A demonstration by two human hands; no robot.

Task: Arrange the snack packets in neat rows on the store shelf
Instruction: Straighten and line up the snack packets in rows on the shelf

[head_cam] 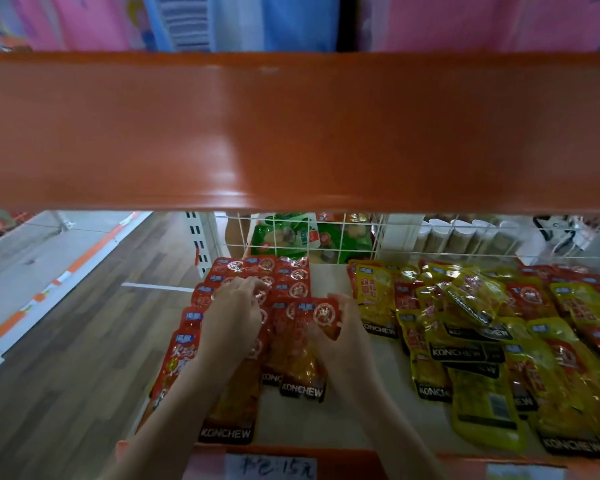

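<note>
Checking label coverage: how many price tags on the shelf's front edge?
2. One tag sits below the hands at bottom centre, handwritten. A second tag is at the bottom right, cut off by the frame; more may lie out of view.

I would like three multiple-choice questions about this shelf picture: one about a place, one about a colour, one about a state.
1. Where do the red snack packets lie on the pale shelf board?
A left part
B right part
C behind the wire grid

2. Which colour dominates the untidy heap of packets?
A blue
B yellow
C white

3. What does the right hand do?
A hangs idle
B presses the orange shelf edge
C holds one red packet

Key: A, the red rows sit left of the bare gap; B, most heap packets are yellow; C, fingers curl round the packet.
</note>
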